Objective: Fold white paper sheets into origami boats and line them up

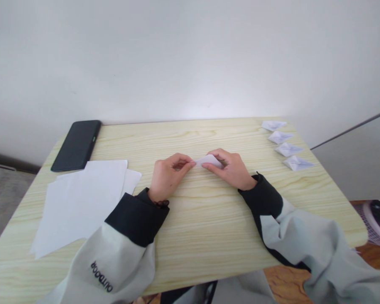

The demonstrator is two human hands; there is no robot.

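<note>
A small folded piece of white paper (209, 160) lies at the middle of the light wooden table (205, 219), held between both hands. My left hand (167, 175) pinches its left tip with curled fingers. My right hand (231, 169) is closed over its right side, fingers pressing the paper down. Both sleeves are grey with black cuffs.
A stack of white paper sheets (82, 198) lies at the left. A dark phone (77, 144) rests at the far left corner. Several folded white paper figures (286, 148) sit in a row along the right edge. A white wall stands behind the table.
</note>
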